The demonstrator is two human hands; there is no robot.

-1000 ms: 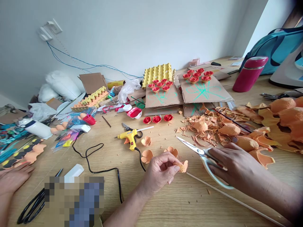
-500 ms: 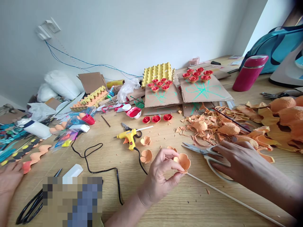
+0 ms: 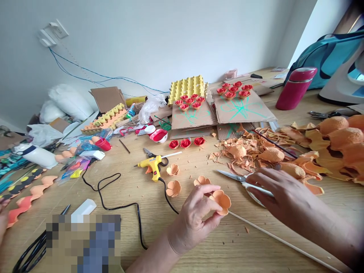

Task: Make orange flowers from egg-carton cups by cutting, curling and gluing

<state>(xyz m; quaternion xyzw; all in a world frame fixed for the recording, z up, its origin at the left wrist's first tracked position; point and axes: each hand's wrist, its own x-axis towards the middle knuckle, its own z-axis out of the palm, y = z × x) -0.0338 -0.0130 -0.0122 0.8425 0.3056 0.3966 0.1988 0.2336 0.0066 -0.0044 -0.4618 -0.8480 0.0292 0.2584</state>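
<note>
My left hand [image 3: 196, 214] pinches an orange egg-carton flower [image 3: 222, 200] just above the wooden table [image 3: 199, 246], its petals facing up and to the right. My right hand [image 3: 280, 195] rests on white-handled scissors [image 3: 241, 180] that lie flat on the table with the blades pointing left. Two more orange cut flowers [image 3: 173, 188] lie just beyond my left hand. A thin wooden stick [image 3: 278, 239] runs from under the held flower toward the lower right.
A yellow glue gun [image 3: 152, 165] with a black cord lies at centre. Orange carton scraps [image 3: 256, 151] pile at right. Red painted flowers [image 3: 185, 143] and cardboard sheets [image 3: 241, 108] sit behind. A pink flask [image 3: 295, 88] stands far right. Another person's hand [image 3: 3, 216] is at the left edge.
My left hand turned the orange flower over, petals now up, and shifted slightly right. My right hand laid the scissors flat and slid off the handles. The other person's hand withdrew left.
</note>
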